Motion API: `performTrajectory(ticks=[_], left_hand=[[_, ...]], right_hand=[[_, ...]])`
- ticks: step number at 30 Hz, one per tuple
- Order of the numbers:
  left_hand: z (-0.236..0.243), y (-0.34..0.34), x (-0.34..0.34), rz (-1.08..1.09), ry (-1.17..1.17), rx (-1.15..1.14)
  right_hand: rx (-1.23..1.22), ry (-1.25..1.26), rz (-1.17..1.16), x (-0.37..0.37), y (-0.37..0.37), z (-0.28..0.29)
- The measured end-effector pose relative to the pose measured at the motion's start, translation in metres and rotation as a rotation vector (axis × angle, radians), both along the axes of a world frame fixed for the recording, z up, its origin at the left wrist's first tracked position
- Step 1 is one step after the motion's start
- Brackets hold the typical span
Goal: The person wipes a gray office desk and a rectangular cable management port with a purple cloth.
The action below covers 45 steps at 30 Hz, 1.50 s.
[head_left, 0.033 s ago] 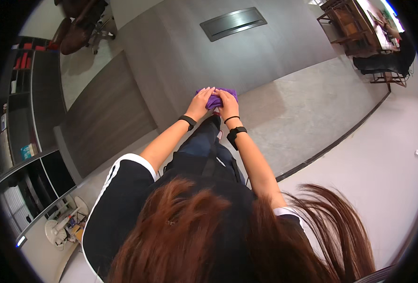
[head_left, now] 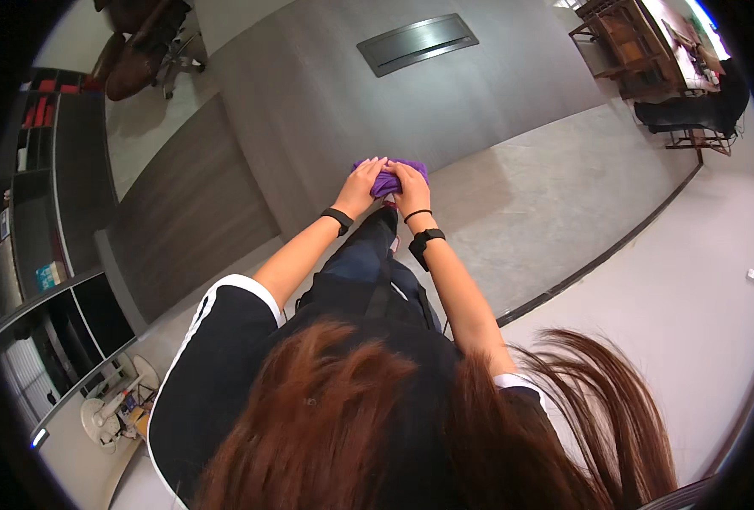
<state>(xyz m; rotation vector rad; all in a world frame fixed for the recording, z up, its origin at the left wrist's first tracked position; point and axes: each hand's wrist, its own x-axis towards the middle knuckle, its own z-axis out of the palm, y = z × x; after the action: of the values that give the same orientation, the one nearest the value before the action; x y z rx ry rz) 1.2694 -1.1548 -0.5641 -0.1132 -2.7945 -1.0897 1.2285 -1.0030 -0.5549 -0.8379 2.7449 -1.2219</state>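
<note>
A folded purple cloth (head_left: 406, 170) is held between my two hands near the middle of the head view, at the front edge of a grey table (head_left: 283, 102). My left hand (head_left: 360, 184) grips it from the left with bent fingers over its top. My right hand (head_left: 410, 190) is wrapped on its right side, fingertips close to those of my left. A metal panel (head_left: 418, 44) is set in the tabletop beyond the cloth.
A brown office chair (head_left: 134, 55) stands at back left, dark shelving (head_left: 83, 153) along the left, white fans (head_left: 103, 418) at lower left. At upper right are wooden furniture (head_left: 623, 47) and what looks like a person in dark clothing (head_left: 717, 106). Grey floor (head_left: 564, 204) lies at right.
The surroundings sit very slightly further left in the picture. My hands and the cloth have hardly moved.
</note>
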Motion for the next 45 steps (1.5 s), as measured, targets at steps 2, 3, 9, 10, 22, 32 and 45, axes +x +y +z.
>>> performTrajectory(ticks=[2,3,9,10,22,32,45], left_hand=[[-0.002,-0.002,-0.004,-0.022,0.005,0.010],[-0.003,-0.003,-0.006,-0.038,0.001,0.014],[0.000,-0.029,-0.039,0.016,0.013,0.111],[-0.004,-0.030,-0.045,0.020,0.018,0.095],[-0.008,-0.001,-0.174,-0.020,-0.029,0.155],[-0.004,0.013,-0.230,0.112,0.007,0.095],[0.007,0.060,-0.354,0.263,0.047,-0.005]], right_hand=[[0.017,-0.008,-0.014,-0.005,-0.002,0.000],[0.046,-0.005,-0.025,-0.006,-0.004,0.002],[0.113,-0.027,-0.005,-0.042,-0.040,0.017],[0.108,-0.044,0.001,-0.051,-0.044,0.018],[0.162,-0.021,-0.027,-0.176,-0.016,0.018],[0.066,-0.019,0.081,-0.243,-0.009,0.017],[0.106,0.078,0.211,-0.382,0.040,0.012]])
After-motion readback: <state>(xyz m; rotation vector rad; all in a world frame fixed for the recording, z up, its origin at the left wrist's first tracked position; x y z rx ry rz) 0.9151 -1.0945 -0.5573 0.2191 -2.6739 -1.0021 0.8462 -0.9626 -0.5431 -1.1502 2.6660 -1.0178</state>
